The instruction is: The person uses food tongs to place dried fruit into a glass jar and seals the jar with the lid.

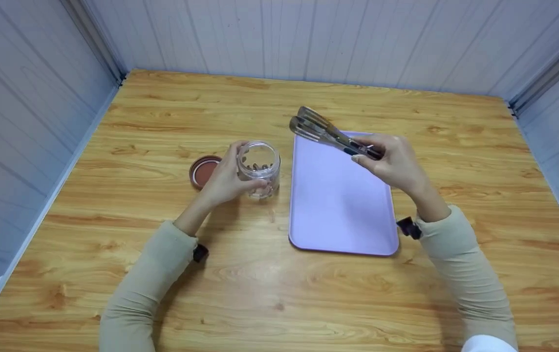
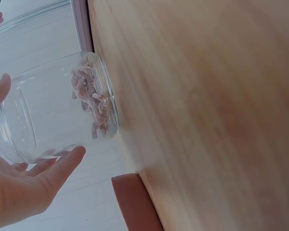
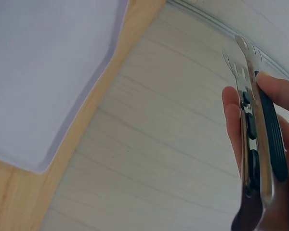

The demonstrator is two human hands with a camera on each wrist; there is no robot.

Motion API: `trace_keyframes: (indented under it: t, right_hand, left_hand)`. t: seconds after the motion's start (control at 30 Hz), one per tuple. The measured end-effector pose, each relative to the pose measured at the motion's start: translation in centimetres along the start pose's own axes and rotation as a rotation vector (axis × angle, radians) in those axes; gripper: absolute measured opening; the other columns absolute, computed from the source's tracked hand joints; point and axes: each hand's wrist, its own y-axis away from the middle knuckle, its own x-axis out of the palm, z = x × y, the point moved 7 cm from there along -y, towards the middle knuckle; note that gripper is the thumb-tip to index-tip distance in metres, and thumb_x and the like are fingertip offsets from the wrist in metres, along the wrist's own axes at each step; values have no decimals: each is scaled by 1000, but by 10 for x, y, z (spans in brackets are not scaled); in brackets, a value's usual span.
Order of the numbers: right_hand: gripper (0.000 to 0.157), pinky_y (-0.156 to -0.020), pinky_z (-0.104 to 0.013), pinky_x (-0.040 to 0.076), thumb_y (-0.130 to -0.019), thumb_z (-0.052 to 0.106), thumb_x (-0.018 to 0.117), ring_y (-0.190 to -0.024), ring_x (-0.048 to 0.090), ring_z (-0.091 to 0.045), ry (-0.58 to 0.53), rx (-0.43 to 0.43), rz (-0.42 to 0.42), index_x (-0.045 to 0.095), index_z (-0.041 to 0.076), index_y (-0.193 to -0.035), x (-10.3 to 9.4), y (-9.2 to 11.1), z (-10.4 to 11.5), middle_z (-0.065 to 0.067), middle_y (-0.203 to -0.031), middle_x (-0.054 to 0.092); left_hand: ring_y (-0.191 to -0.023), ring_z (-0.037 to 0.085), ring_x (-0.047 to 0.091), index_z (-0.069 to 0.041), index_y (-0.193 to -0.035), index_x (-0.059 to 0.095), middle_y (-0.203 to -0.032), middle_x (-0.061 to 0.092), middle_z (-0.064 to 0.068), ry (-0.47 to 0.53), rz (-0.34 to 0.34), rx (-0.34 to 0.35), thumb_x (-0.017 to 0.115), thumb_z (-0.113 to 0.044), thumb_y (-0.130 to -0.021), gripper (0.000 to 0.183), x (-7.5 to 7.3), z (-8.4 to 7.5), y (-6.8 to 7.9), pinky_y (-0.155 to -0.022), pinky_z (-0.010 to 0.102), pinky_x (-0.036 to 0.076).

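Note:
My left hand grips a clear jar, with the thumb on its near side and the fingers round the far side. The jar stands upright and uncapped on the table. Small brownish, wrinkled pieces lie at its bottom in the left wrist view. In my right hand is a pair of metal serving tongs with dark grips, held between thumb and fingers. Its slotted tips are a little apart, with nothing between them, and point toward the far left over the tray's back edge.
A lilac tray lies on the wooden table, right of the jar and beneath the tongs. The brown lid sits upturned left of the jar, partly behind my left hand. Pale panel walls border the table at the back and sides.

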Motion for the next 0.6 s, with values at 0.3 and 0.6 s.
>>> trace_keyframes:
  t: [0.3, 0.6]
  right_hand:
    - [36, -55, -11, 43, -76, 5, 73, -69, 60, -18, -1, 102, -184, 64, -2, -110, -20, 18, -28, -16, -96, 65]
    - [40, -62, -8, 43, -76, 7, 73, -81, 63, -27, 36, 201, -326, 62, -2, -114, -39, 40, -54, -17, -99, 64]
  left_hand:
    - [-122, 25, 37, -7, -135, 28, -132, 41, 16, -2, -6, -1, 81, -33, -67, 90, 0, 1, 1, -101, 40, 29]
    - [-121, 26, 38, -7, -136, 28, -131, 41, 16, 12, -3, 0, 82, -31, -67, 91, 0, 1, 0, -100, 42, 29]
